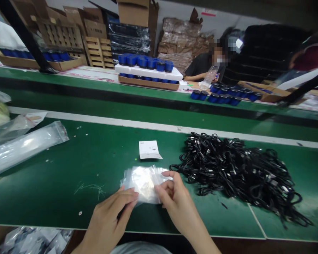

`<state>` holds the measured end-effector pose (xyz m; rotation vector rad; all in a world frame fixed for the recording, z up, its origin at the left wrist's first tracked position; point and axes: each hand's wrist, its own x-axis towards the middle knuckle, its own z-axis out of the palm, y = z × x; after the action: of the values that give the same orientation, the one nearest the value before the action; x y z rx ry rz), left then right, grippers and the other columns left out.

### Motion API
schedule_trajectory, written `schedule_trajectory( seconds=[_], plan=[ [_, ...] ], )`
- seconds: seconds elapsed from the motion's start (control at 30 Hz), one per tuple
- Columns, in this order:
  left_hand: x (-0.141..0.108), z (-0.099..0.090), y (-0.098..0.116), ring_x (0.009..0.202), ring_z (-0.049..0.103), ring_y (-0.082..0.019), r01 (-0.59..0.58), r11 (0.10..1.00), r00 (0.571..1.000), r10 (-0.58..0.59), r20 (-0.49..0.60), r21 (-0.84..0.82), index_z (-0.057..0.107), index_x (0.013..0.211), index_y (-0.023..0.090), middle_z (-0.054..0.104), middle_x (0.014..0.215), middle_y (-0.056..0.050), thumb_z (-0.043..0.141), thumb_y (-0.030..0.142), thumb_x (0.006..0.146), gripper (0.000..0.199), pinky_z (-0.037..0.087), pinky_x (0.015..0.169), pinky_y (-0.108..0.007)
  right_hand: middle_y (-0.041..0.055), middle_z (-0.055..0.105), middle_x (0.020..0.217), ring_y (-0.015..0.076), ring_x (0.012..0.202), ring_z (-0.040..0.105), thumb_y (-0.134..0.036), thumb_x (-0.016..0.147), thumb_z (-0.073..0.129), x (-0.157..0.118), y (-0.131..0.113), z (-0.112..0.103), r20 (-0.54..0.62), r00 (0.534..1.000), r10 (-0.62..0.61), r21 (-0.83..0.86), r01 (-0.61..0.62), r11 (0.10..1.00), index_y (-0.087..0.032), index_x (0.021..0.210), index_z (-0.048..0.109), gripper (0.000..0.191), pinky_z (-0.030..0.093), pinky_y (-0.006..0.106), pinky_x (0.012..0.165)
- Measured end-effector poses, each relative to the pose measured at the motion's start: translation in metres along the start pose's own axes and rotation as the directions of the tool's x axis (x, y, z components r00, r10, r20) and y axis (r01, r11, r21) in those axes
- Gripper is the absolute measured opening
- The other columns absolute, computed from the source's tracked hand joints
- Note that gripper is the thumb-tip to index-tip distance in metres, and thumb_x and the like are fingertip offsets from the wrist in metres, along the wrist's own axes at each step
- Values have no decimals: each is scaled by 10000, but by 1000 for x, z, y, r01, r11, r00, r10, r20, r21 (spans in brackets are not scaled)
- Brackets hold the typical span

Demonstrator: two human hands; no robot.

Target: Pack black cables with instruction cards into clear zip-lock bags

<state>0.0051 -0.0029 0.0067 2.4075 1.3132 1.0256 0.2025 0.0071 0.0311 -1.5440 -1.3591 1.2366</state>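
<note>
A small stack of clear plastic bags (145, 181) lies fanned on the green table in front of me. My left hand (112, 210) grips the stack's lower left edge, thumb and fingers closed together. At the right edge, my right hand (176, 197) pinches the bags between thumb and curled fingers. Just beyond the stack sits a folded white paper leaflet (149, 149) with small print, touched by neither hand. To the right of my right hand is a large heap of coiled black cables (228, 169) with metal plugs.
Long clear plastic packs (26, 146) lie on the left. Behind a pale strip (116, 124), blue cylinders (148, 62) stand on a white tray, with more (225, 94) to the right. A person (206, 65) sits across. Bagged items (37, 241) are below the table's front edge.
</note>
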Motion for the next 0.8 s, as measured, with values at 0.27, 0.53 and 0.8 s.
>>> schedule_trajectory(
  seconds=[0.27, 0.53, 0.8],
  plan=[
    [9, 2, -11, 1052, 653, -203, -2, 999, 984, -6, 175, 43, 593, 993, 246, 713, 1018, -27, 529, 216, 881, 133, 445, 1021, -469, -67, 547, 651, 124, 583, 497, -256, 787, 589, 4, 5, 2, 77, 996, 35, 234, -52, 971, -226, 978, 401, 270, 390, 253, 579],
    [11, -19, 8, 864, 721, -171, 201, 979, 972, -193, 135, -46, 633, 1032, 285, 746, 977, 2, 599, 361, 834, 214, 595, 730, -231, -72, 550, 668, 116, 595, 475, -221, 762, 606, -7, -9, 19, 31, 999, 3, 311, -13, 950, -239, 925, 353, 301, 362, 242, 578],
    [5, -22, 23, 918, 705, -206, 706, 594, 698, -493, 519, -386, 686, 1043, 215, 753, 987, -46, 489, 446, 886, 342, 557, 812, -253, -97, 499, 637, 79, 508, 398, -114, 713, 578, -12, -3, 46, 155, 986, -64, 259, 22, 966, -243, 871, 358, 300, 294, 190, 483]
  ],
)
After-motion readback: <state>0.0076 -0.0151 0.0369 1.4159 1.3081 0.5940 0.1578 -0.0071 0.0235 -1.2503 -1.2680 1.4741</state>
